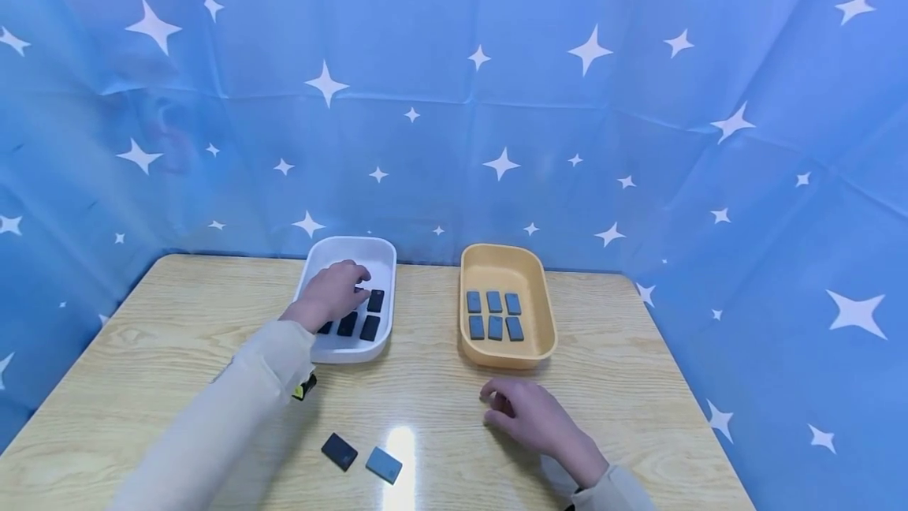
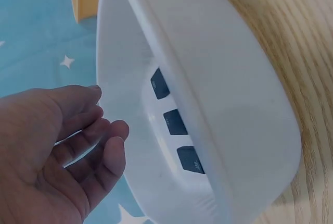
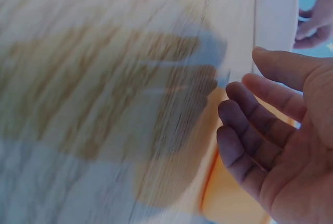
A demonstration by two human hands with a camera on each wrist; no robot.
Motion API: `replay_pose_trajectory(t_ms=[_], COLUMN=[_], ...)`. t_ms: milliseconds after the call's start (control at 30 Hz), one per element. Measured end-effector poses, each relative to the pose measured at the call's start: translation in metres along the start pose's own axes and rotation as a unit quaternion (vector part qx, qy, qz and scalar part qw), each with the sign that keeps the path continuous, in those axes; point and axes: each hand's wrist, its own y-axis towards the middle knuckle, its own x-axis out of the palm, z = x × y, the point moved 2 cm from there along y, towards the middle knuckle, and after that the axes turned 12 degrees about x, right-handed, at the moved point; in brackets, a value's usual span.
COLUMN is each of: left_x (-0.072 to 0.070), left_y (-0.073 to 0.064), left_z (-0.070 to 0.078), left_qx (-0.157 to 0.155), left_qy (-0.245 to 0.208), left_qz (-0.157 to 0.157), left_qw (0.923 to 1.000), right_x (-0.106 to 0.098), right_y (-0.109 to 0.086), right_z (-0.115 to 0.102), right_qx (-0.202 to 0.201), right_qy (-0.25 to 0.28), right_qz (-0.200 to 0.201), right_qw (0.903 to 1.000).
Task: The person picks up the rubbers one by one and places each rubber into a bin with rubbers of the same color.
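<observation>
My left hand [image 1: 333, 290] reaches over the white tub [image 1: 362, 249], its fingers loosely bent with nothing between them in the left wrist view. Several small black rectangular pieces [image 1: 370, 328] lie in rows on the tub's floor, partly hidden by the hand. Just in front of the yellow-orange tub [image 1: 502, 260], my right hand [image 1: 528, 415] is held low at the table, fingers relaxed and holding nothing. Inside that tub sit two rows of three small blue-grey rectangular pieces [image 1: 495, 328].
On the wooden table [image 1: 426, 393], one black piece [image 1: 339, 451] and one blue piece [image 1: 384, 464] lie side by side near the front. A black-and-yellow item [image 1: 304, 387] shows at the left sleeve's cuff. Blue star-patterned cloth [image 1: 440, 132] hangs behind the table.
</observation>
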Motion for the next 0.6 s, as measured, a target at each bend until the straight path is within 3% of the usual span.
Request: replay_pose_trajectory(t_ms=[267, 600], left_x=[-0.002, 0.004], left_y=[-0.022, -0.057], left_z=[0.016, 0.037], left_qx=[0.061, 0.137], left_qy=[0.022, 0.058], left_qz=[0.016, 0.039], left_qw=[0.9978, 0.9882], right_x=[0.001, 0.003], right_y=[0.001, 0.002], right_z=[-0.003, -0.001], right_qx=[-0.012, -0.006], right_qy=[-0.001, -0.005], right_qz=[0.009, 0.004], right_qw=[0.9999, 1.0000])
